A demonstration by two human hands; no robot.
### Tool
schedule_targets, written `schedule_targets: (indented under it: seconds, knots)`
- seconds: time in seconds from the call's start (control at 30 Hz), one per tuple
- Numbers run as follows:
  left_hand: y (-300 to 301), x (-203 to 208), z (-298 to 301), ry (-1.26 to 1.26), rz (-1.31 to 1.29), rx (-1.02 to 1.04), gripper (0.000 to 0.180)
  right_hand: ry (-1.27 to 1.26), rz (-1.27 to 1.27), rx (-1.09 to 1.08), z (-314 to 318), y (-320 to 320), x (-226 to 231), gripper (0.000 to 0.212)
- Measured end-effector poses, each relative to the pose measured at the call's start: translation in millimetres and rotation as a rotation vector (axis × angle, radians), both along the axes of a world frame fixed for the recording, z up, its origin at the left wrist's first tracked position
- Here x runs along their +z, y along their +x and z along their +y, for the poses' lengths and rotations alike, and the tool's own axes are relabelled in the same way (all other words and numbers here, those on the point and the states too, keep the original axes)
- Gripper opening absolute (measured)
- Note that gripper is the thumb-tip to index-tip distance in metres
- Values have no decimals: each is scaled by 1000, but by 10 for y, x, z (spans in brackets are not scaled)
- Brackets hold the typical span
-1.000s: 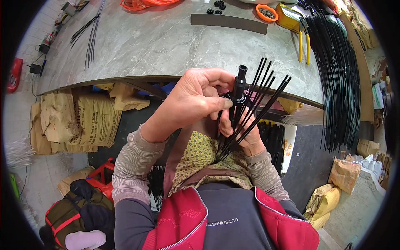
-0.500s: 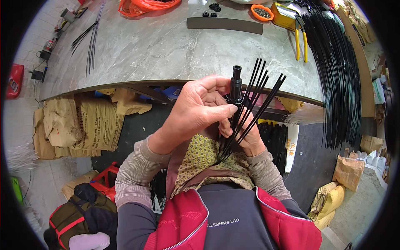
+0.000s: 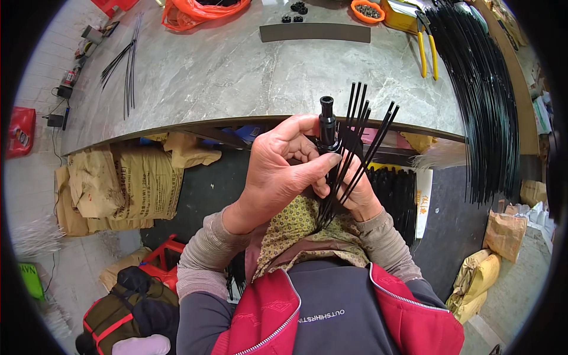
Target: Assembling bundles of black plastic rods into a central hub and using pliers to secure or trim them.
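My left hand [image 3: 278,163] pinches a black plastic tubular hub [image 3: 326,127] between thumb and fingers. The hub stands upright, with a stepped neck on top and a wider collar below. Several thin black rods [image 3: 373,145] rise beside it, fanned out to the right, and run together lower down over my lap. My right hand [image 3: 362,200] is closed around the rods from behind; they and my left hand hide most of its fingers. Whether the rods are fixed into the collar cannot be seen.
Across the grey tabletop [image 3: 195,83] lie a dark flat strip [image 3: 313,32], small black parts [image 3: 292,19], an orange bowl [image 3: 368,12] of small pieces, yellow-handled pliers [image 3: 427,53] and loose rods [image 3: 130,71]. A large rod bundle [image 3: 488,118] hangs over the right edge. Sacks [image 3: 148,183] sit underneath.
The view has shifted slightly. Both hands keep their hold, and the hub and rods appear a little further left relative to the hands, with hardly any other change.
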State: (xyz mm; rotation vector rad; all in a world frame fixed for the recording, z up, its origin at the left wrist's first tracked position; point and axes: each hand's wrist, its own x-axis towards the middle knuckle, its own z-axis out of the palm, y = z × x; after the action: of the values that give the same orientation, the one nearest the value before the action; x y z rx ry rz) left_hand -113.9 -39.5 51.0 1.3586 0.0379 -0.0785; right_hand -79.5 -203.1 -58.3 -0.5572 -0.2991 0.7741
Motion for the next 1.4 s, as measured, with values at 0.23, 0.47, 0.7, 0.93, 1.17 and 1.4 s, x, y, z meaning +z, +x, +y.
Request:
schedule_targets:
  seconds: [0.23,0.47,0.7,0.93,1.17,1.4]
  knots:
    - [-32,35,-46,45,-42,61,41,2,2,11,8,2,-20,23]
    - [-42,-11,-59,96,-88,93,40,-21,37,-14,19,-31,56,20]
    - [-33,-25,-52,-29,-65,117,39,-13,50,-33,14,-57,66,25]
    - [-29,-78,18,-93,-126,105,38,-34,58,14,38,-24,76,38]
    - [-130,-140,163,-32,-118,202,39,5,131,82,164,-49,75,26]
    - [-289,-139,302,59,-84,326,44,-110,117,77,321,-125,107,25]
